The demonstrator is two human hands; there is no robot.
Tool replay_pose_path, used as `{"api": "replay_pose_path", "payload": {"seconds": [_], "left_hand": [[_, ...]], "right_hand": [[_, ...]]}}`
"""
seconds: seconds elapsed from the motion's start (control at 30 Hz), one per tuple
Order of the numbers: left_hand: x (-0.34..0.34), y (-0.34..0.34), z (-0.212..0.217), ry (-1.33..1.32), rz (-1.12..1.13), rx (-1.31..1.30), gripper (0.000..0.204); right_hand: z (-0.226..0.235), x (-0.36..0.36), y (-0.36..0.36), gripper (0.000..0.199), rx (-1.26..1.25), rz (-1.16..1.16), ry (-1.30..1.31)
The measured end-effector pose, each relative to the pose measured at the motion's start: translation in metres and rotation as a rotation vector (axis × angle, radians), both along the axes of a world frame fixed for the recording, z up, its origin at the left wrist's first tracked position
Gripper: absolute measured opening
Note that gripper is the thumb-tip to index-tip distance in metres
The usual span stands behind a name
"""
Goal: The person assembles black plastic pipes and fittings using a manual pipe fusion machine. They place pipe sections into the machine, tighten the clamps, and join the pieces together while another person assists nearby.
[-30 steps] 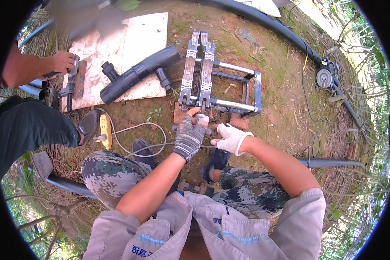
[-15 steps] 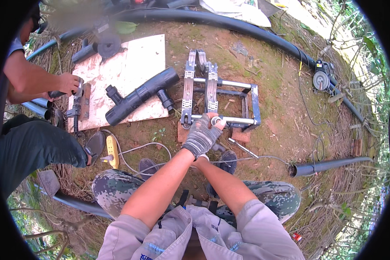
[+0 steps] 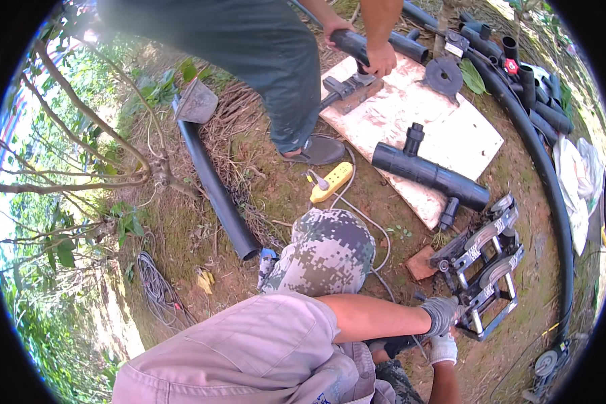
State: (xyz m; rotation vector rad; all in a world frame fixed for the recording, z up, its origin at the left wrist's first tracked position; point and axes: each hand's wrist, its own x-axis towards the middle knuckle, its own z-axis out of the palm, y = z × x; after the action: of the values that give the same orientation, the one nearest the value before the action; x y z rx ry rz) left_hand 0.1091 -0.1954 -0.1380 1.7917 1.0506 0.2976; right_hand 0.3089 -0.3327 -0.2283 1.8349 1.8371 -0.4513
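A metal pipe-clamp frame (image 3: 495, 259) with curved, toothed jaws sits on the ground at the lower right, tilted in view. At its near corner is my left hand (image 3: 442, 315), in a grey striped glove, fingers closed. Just below, my right hand (image 3: 443, 349), in a white glove, is curled close to the left one. Whatever the two hands hold is too hidden to name. A brick (image 3: 421, 262) lies beside the frame's left end. Beyond it, a black pipe fitting with two side branches (image 3: 429, 174) rests partly on a pale board (image 3: 475, 135).
Across the board, a co-worker's hands (image 3: 382, 59) grip a black pipe above a small clamp. A yellow power strip (image 3: 332, 182) and its cable lie left of the frame. A long black pipe (image 3: 212, 182) lies left; an angle grinder (image 3: 547, 363) sits lower right.
My view has swung left, so the clamp frame and my hands now appear at the lower right. The co-worker now has both hands on a black pipe. My hands stay at the frame's near corner.
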Motion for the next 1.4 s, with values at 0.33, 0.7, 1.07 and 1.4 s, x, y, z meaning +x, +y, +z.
{"api": "replay_pose_path", "payload": {"seconds": [0.33,0.7,1.07,1.4], "left_hand": [[-0.149,0.000,0.163,-0.636,-0.040,0.365,0.032],[-0.526,-0.049,-0.080,0.699,1.284,-0.018,0.082],[-0.584,-0.130,-0.224,0.120,1.777,-0.587,0.108],[-0.558,-0.113,-0.203,0.050,1.781,-0.557,0.088]], "right_hand": [[0.052,0.018,0.032,0.032,-0.219,-0.074,0.149],[-0.048,0.165,-0.006,0.025,-0.603,-1.764,1.376],[0.043,0.116,0.007,0.026,-0.337,-1.068,0.757],[0.069,0.113,-0.003,0.027,-0.323,-0.866,0.730]]}}
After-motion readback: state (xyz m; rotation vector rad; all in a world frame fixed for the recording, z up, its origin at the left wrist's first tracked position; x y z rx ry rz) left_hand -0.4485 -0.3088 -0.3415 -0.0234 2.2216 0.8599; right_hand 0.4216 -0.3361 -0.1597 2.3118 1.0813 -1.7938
